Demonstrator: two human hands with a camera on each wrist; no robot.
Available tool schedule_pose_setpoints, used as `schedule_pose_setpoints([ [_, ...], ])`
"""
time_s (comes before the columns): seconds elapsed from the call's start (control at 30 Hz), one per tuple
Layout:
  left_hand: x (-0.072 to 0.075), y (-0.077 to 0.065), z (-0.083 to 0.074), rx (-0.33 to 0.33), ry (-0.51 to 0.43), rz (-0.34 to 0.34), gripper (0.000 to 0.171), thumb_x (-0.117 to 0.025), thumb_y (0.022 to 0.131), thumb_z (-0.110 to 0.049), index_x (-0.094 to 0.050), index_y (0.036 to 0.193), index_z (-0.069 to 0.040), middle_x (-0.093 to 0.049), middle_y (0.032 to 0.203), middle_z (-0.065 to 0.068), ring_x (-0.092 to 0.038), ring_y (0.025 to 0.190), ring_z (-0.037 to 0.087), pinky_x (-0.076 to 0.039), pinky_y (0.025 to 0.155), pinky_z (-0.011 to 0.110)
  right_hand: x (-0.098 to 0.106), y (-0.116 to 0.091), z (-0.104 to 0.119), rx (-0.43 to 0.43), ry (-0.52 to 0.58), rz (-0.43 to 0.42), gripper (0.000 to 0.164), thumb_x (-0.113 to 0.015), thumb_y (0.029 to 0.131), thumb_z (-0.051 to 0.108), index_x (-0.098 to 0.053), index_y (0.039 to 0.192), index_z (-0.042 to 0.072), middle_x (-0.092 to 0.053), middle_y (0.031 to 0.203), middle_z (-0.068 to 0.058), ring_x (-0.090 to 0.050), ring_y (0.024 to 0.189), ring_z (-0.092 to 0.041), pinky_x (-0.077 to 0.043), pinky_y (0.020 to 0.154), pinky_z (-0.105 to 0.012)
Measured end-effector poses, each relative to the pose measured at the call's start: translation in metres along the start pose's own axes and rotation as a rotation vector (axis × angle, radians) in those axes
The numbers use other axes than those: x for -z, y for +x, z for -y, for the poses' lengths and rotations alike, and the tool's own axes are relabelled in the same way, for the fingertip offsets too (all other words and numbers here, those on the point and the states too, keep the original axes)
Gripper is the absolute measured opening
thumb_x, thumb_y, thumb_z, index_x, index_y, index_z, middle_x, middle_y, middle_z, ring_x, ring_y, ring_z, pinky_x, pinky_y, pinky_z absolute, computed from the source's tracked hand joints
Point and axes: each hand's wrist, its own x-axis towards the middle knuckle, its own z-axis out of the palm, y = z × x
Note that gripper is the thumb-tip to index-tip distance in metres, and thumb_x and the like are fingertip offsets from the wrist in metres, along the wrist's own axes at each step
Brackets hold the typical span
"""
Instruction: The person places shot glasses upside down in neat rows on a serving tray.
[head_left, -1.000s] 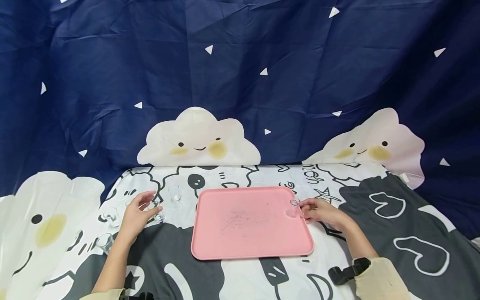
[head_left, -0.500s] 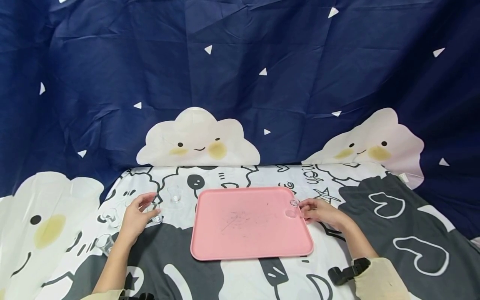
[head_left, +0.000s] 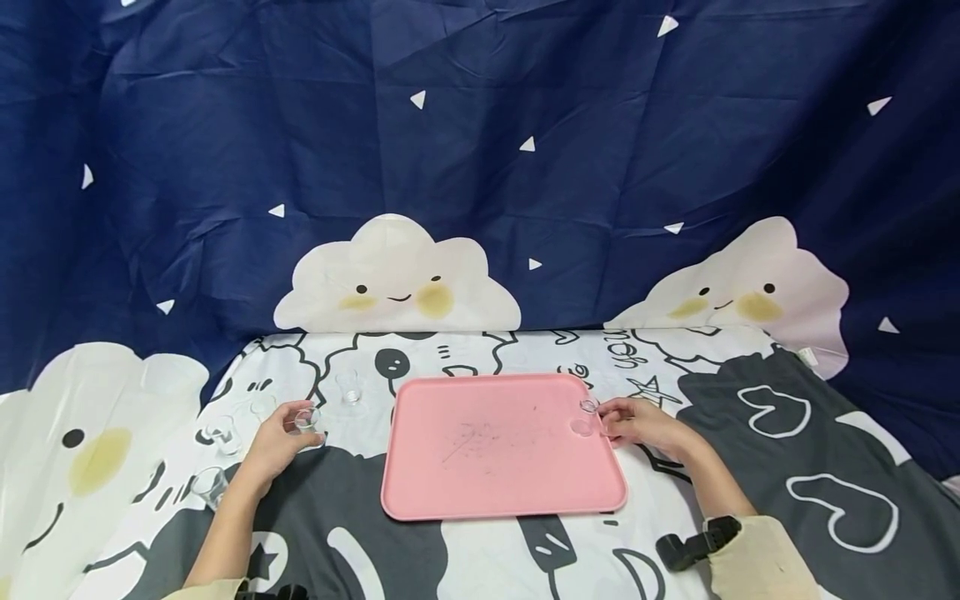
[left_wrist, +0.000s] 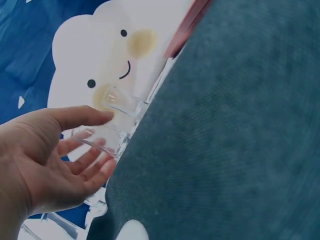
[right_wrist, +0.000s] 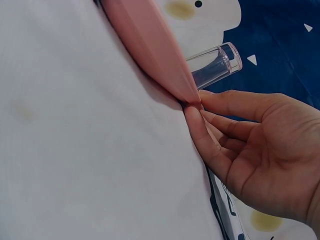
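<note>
Curving around a clear glass (head_left: 307, 422) left of centre, the left hand (head_left: 272, 448) may or may not grip it; I cannot tell. The right hand (head_left: 639, 425) pinches the right rim of the pink tray (head_left: 502, 487), lower centre, beside a second glass (head_left: 584, 418). Other glasses (head_left: 211, 483) are lower left.

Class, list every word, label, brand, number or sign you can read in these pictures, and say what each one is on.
"moh", or something close: slanted lettering printed on the patterned cloth; reading uncertain.
Smaller print on that cloth, behind the pink tray: too small to read.
No brand, label or number can be made out on the pink tray or the clear glasses.
</note>
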Motion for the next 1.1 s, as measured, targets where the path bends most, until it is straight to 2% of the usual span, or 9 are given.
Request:
schedule_pose_setpoints([
  [0.13,0.001,0.0,0.005,0.047,0.017,0.031,0.059,-0.068,0.078,-0.004,-0.039,0.127,0.009,-0.05,0.105,0.02,-0.05,0.09,0.025,-0.043,0.071,0.029,0.0,0.0,0.0,-0.002,-0.003,0.001,0.041,-0.057,0.087,0.004,-0.044,0.121,-0.014,-0.052,0.09,-0.009,-0.055,0.08,-0.017,-0.051,0.071,-0.033],
  [0.23,0.001,0.0,0.009,0.068,0.012,0.04,0.056,-0.07,0.075,-0.002,-0.042,0.123,0.01,-0.051,0.1,0.014,-0.05,0.082,0.014,-0.043,0.068,0.025,0.0,0.0,0.0,-0.006,-0.007,-0.001,0.041,-0.057,0.087,0.004,-0.044,0.121,-0.014,-0.051,0.09,-0.009,-0.055,0.08,-0.017,-0.051,0.071,-0.033],
  [0.3,0.002,0.0,0.011,0.069,0.003,0.041,0.054,-0.069,0.074,-0.001,-0.044,0.121,0.01,-0.053,0.101,0.014,-0.05,0.081,0.012,-0.043,0.068,0.024,0.0,0.0,0.001,-0.007,-0.012,-0.002,0.041,-0.057,0.087,0.004,-0.044,0.121,-0.013,-0.051,0.09,-0.009,-0.055,0.08,-0.016,-0.051,0.071,-0.033],
  [0.5,0.002,0.0,0.017,0.061,0.012,0.035,0.051,-0.067,0.074,0.002,-0.046,0.12,0.012,-0.055,0.104,0.018,-0.053,0.082,0.012,-0.044,0.068,0.023,0.0,0.0,0.0,-0.008,-0.018,-0.001,0.041,-0.058,0.086,0.005,-0.044,0.121,-0.013,-0.052,0.09,-0.009,-0.055,0.08,-0.016,-0.05,0.071,-0.032],
  [0.67,0.002,0.001,0.018,0.022,0.044,0.034,0.049,-0.068,0.075,0.001,-0.048,0.118,0.014,-0.059,0.101,0.02,-0.055,0.08,0.012,-0.045,0.066,0.024,0.001,0.001,-0.001,-0.009,-0.018,-0.003,0.042,-0.058,0.086,0.005,-0.044,0.121,-0.013,-0.052,0.091,-0.009,-0.055,0.08,-0.016,-0.05,0.071,-0.033],
  [1.1,-0.001,0.0,0.015,-0.009,0.114,-0.003,0.042,-0.076,0.072,-0.006,-0.057,0.106,0.007,-0.057,0.083,0.006,-0.052,0.074,0.015,-0.042,0.062,0.029,0.001,-0.001,0.0,0.03,0.021,0.041,0.043,-0.056,0.087,0.003,-0.04,0.122,-0.017,-0.053,0.091,-0.01,-0.056,0.081,-0.016,-0.051,0.072,-0.033],
])
